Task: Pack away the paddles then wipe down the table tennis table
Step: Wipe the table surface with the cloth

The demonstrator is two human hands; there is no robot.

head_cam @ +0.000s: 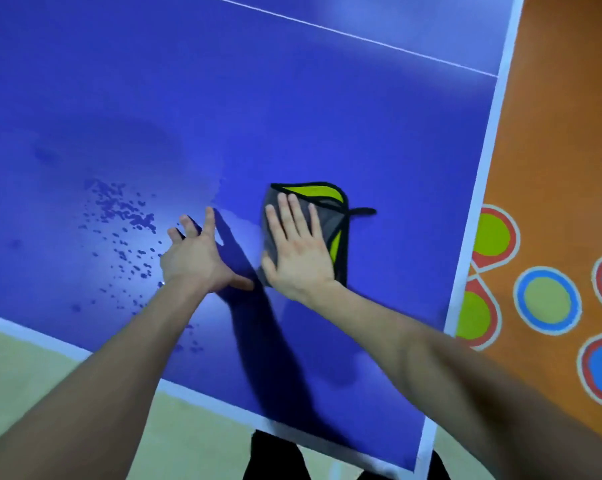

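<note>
1. At the far left, water droplets (pixel 126 223) lie scattered on the blue counter (pixel 292 98), at about nine o'clock from my left hand. I judge that patch not yet wiped.
2. My left hand (pixel 195 258) holds nothing, its fingers (pixel 208 218) straight and spread wide. I cannot tell whether it touches the surface or hovers just above it.
3. Just beside it, at three o'clock, my right hand (pixel 297 247) lies flat on the folded cloth (pixel 327 199). Its fingers are straight and close together, pressing down rather than gripping.
4. The cloth is grey and lime-green with a black hem, and its loop (pixel 361 211) points to three o'clock. It looks soft, light and limp, likely to bunch if dragged by a corner. I would drive it with a flat palm over its middle, and pinch the folded edge only to lift it.
5. At the right, past the counter's white border, lies an orange floor (pixel 552 133) with coloured circles. No paddles are in view, so I judge this to be the wiping stage.
</note>
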